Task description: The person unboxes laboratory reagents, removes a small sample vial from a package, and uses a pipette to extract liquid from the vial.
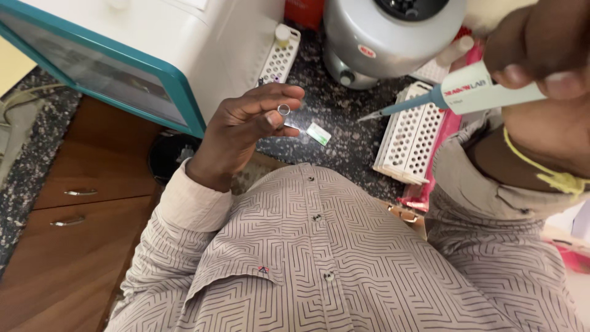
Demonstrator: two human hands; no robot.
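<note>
My left hand (249, 129) is raised over the counter edge and pinches a small clear tube (284, 110) between thumb and fingertips, its round open mouth facing up. My right hand (541, 49) at the top right grips a white pipette (476, 89) whose teal shaft and fine tip (369, 116) point left toward the tube. A gap of about a hand's width separates tip and tube.
A white tube rack (409, 138) lies on the dark speckled counter (344, 117) under the pipette. Another white rack (279, 58) stands farther back, beside a grey round centrifuge (387, 37). A small green-and-white slip (319, 133) lies nearby. A teal-framed white appliance (110, 67) sits left, wooden drawers (74, 215) below.
</note>
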